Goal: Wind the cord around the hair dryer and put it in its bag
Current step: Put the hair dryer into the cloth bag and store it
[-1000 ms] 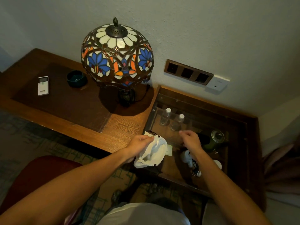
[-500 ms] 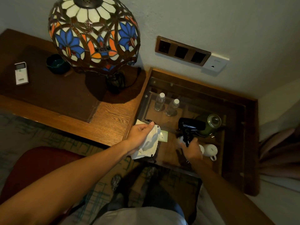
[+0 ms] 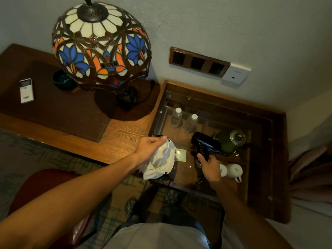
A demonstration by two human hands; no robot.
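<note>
A black hair dryer (image 3: 206, 143) stands upright above the glass top, its cord wound around the handle. My right hand (image 3: 209, 165) grips that handle from below. Left of it, my left hand (image 3: 150, 147) pinches the rim of a white drawstring bag (image 3: 161, 161), which hangs open and crumpled over the glass top's front left corner. A dark drawstring dangles under the bag. The bag and the dryer are a hand's width apart.
Under the glass top (image 3: 258, 159) are two water bottles (image 3: 183, 120), a green kettle (image 3: 230, 141) and white cups (image 3: 232, 170). A stained-glass lamp (image 3: 101, 45), a dark ashtray (image 3: 63, 80) and a white remote (image 3: 26, 90) stand on the wooden desk (image 3: 122, 133). A red chair (image 3: 45, 187) is lower left.
My right hand has picked up the hair dryer and now holds it upright, slightly higher and closer to the bag. The left hand keeps holding the bag.
</note>
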